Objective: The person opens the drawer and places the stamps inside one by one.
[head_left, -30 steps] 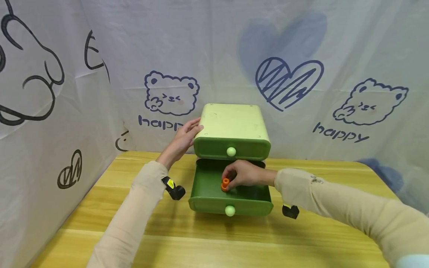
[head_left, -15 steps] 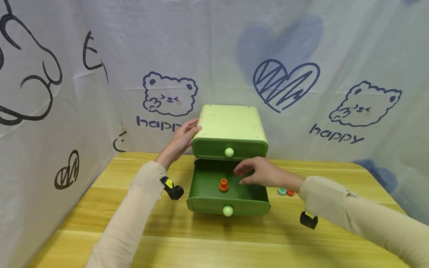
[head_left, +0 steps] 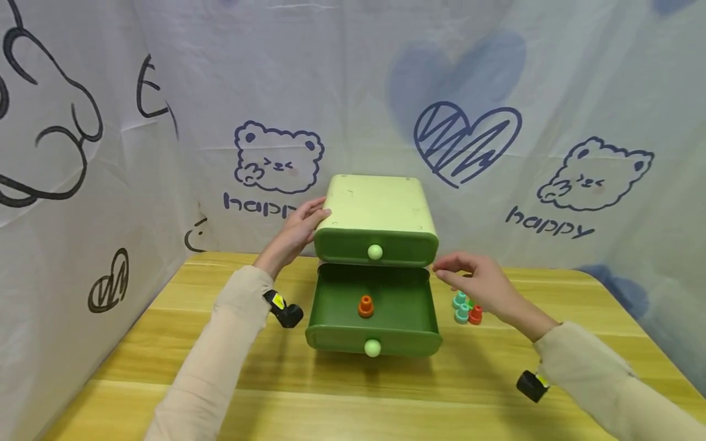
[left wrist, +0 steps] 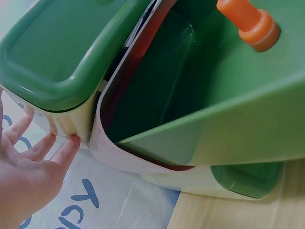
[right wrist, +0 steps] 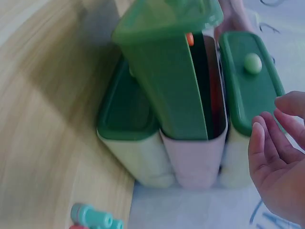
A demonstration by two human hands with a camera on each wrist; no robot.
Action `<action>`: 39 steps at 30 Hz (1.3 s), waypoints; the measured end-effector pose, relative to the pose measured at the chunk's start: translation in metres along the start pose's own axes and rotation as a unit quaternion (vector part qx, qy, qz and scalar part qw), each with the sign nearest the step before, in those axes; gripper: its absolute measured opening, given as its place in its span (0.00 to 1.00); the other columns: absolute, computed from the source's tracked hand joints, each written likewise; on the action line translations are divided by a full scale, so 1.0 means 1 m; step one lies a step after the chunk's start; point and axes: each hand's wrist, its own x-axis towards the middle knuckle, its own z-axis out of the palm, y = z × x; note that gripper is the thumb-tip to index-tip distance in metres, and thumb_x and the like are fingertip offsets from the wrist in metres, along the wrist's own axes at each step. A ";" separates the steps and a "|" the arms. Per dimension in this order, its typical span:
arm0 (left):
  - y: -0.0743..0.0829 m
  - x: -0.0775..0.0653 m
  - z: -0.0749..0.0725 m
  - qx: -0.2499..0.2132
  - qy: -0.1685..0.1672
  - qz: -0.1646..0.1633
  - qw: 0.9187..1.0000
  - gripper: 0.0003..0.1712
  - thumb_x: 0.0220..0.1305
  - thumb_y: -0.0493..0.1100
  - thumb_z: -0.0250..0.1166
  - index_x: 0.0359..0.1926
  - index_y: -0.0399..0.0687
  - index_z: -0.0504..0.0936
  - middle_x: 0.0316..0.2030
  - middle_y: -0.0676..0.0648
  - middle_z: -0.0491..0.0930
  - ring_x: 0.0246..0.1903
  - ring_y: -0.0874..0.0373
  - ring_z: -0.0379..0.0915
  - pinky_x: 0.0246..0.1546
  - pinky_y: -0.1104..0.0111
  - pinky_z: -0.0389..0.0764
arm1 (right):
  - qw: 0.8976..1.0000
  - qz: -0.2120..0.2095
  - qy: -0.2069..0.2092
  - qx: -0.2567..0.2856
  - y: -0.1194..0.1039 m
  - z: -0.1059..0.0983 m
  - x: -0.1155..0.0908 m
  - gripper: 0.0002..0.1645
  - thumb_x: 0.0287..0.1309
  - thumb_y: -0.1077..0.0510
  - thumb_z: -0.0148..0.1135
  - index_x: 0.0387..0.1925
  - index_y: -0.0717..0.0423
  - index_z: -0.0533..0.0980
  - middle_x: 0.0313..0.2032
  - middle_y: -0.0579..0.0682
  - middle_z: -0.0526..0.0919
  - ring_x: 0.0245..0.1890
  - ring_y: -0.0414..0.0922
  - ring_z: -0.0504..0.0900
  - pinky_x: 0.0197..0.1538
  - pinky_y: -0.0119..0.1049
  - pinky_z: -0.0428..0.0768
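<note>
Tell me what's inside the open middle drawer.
An orange peg stands upright in the open middle drawer. The top drawer covers its far back end, so anything there can't be seen.

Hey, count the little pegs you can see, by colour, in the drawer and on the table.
Orange peg: 1
Teal pegs: 2
Red peg: 1
Green peg: 1, mostly hidden
Total: 5 in view; the right hand may hide more.
</note>
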 end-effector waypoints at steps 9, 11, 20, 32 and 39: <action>0.000 0.000 0.002 -0.012 0.016 -0.006 1.000 0.34 0.70 0.46 0.56 0.73 0.47 0.57 0.67 0.40 0.59 0.62 0.47 0.63 0.60 0.59 0.71 | 0.999 0.041 0.030 -0.012 0.032 -0.016 -0.009 0.18 0.65 0.55 0.61 0.49 0.65 0.78 0.45 0.58 0.82 0.45 0.53 0.79 0.42 0.34 0.82; 0.000 -0.001 0.003 -0.013 0.019 -0.011 1.000 0.34 0.70 0.47 0.56 0.74 0.48 0.57 0.66 0.40 0.60 0.61 0.47 0.63 0.60 0.60 0.71 | 0.998 0.051 0.033 -0.027 0.041 -0.017 -0.010 0.18 0.65 0.55 0.61 0.49 0.65 0.78 0.45 0.57 0.82 0.45 0.51 0.79 0.43 0.35 0.81; 0.003 -0.004 0.004 -0.018 0.005 -0.017 1.000 0.37 0.71 0.50 0.54 0.75 0.47 0.53 0.65 0.38 0.58 0.61 0.47 0.63 0.60 0.61 0.71 | 0.995 0.072 0.034 -0.058 0.065 -0.019 -0.017 0.16 0.64 0.58 0.61 0.47 0.67 0.78 0.42 0.57 0.82 0.41 0.50 0.78 0.39 0.34 0.80; 0.010 -0.003 0.002 0.017 -0.005 -0.034 0.999 0.39 0.69 0.51 0.58 0.75 0.50 0.52 0.70 0.41 0.54 0.66 0.48 0.57 0.65 0.59 0.64 | 0.992 0.083 0.044 -0.083 0.089 -0.018 -0.021 0.15 0.65 0.61 0.59 0.48 0.67 0.78 0.45 0.61 0.81 0.48 0.58 0.77 0.46 0.47 0.80; 0.009 -0.005 0.001 0.025 -0.005 -0.034 0.999 0.39 0.70 0.51 0.57 0.75 0.49 0.52 0.70 0.40 0.54 0.67 0.47 0.55 0.66 0.57 0.63 | 0.991 0.088 0.052 -0.091 0.103 -0.019 -0.020 0.16 0.64 0.60 0.61 0.47 0.69 0.78 0.45 0.64 0.81 0.47 0.60 0.78 0.44 0.46 0.81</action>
